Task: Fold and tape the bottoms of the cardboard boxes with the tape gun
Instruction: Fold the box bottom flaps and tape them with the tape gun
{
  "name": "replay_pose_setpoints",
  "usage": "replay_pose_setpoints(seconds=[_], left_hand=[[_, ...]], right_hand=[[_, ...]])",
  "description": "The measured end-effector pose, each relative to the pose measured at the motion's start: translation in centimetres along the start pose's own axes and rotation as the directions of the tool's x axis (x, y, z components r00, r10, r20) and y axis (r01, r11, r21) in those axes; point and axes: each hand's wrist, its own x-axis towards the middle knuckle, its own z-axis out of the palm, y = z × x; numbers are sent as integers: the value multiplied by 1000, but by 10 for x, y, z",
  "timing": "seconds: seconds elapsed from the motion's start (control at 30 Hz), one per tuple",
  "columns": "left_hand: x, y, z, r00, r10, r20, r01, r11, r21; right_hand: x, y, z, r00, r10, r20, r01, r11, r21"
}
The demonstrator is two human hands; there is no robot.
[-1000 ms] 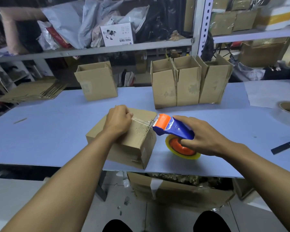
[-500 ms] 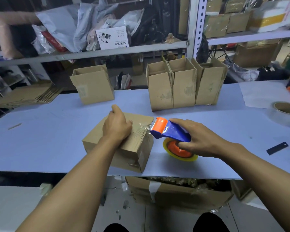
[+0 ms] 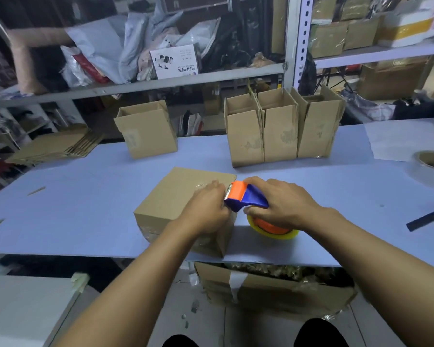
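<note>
Change: the tape gun [image 3: 246, 200] is now sitting closer to the box under work [image 3: 178, 196] than half a second ago, its orange head meeting the box's right top edge, and the left hand [image 3: 206, 209] is lying further right, up against that head.
Left hand: resting knuckles-up on the box top at its right edge, fingers curled down; whether it is pinching tape I cannot tell.
Right hand [image 3: 283, 204]: gripping the blue body of the tape gun, the yellow-rimmed roll hanging beneath it.
Box under work: lying on the near middle of the blue worktop [image 3: 85, 209], closed face up.
Far side: one open box [image 3: 148, 131] is standing to the left, three open boxes [image 3: 281, 131] side by side to the right.
Right edge: a spare tape roll [image 3: 431, 169] is sitting on the worktop.
</note>
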Motion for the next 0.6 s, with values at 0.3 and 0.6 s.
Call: replay_pose_setpoints(seconds=[0.3,0.6], left_hand=[[2,3,1,997,-45,58,42,998,50],[1,2,3,999,-43,25,43,999,-3]], right_hand=[[-31,25,-14,1000,-20,-16,19,997,-75],[-37,22,-23,1000,18,24,-15,990,-139]])
